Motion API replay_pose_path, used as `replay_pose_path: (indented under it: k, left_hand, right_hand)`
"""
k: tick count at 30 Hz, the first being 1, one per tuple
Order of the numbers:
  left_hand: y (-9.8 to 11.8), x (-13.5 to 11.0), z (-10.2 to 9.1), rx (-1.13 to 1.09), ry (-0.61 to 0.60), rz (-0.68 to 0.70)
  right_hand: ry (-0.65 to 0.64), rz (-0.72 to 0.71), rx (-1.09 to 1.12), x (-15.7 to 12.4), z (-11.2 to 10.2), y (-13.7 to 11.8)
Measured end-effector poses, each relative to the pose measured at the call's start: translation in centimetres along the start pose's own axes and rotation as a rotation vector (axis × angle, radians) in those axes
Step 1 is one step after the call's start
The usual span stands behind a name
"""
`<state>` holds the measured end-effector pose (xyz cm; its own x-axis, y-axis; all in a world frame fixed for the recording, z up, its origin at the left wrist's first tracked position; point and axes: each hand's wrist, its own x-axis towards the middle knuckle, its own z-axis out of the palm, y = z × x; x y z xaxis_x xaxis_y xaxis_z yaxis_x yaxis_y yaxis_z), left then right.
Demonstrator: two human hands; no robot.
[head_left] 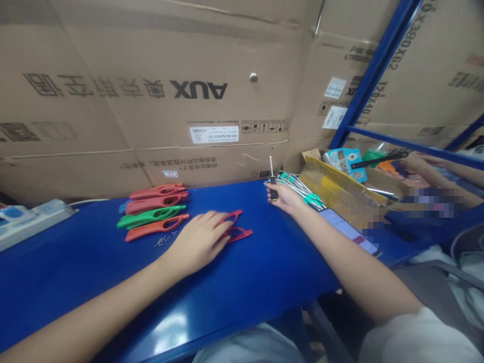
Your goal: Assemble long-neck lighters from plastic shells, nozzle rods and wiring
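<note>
In the middle of the blue table, my left hand (200, 237) lies over two red plastic handle pieces (239, 232), its fingers bent around them. Their looped ends stick out past my fingers, and the rest is covered by the hand. My right hand (284, 197) grips a screwdriver (273, 189) with a dark handle, its shaft pointing upward. To the left, several similar plastic handles lie in a row, mostly red, with one green handle (151, 217) among them. Small metal screws (165, 238) are scattered beside the nearest orange-red handle (157, 228).
Metal rods with teal parts (302, 189) lie just right of my right hand. A phone (350, 232) rests by my right forearm, beside a taped cardboard box (333, 186). A power strip (36, 222) sits at left. Cardboard (132, 121) walls the back; another person's arm (434, 174) shows at right.
</note>
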<state>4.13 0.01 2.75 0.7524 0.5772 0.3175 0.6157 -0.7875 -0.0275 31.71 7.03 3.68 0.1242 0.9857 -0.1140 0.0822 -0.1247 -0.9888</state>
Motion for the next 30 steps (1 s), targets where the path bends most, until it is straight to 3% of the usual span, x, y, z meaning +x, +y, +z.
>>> replay_pose_path:
  k: [5,10,13,18,30]
  left_hand:
    - [-0.5,-3.8,0.4,-0.07,-0.011,-0.172]
    - [-1.9,-3.9,0.9,-0.158,-0.04,-0.16]
    - [-2.3,-4.0,1.1,-0.166,-0.015,-0.164]
    - [-2.4,-4.5,1.3,-0.175,0.01,-0.17]
    - [-1.9,-4.0,0.7,-0.245,0.03,-0.199]
  right_hand:
    - [0.044,-0.035,-0.427,1.0,-3.0,0.3]
    - [0.165,-0.207,-0.84,1.4,-3.7,1.0]
    - [0.151,-0.321,-1.004,1.1,-3.2,1.5]
    - [0.072,-0.415,-1.167,0.5,-1.9,2.2]
    - [0.124,-0.601,-1.373,1.8,0.5,3.7]
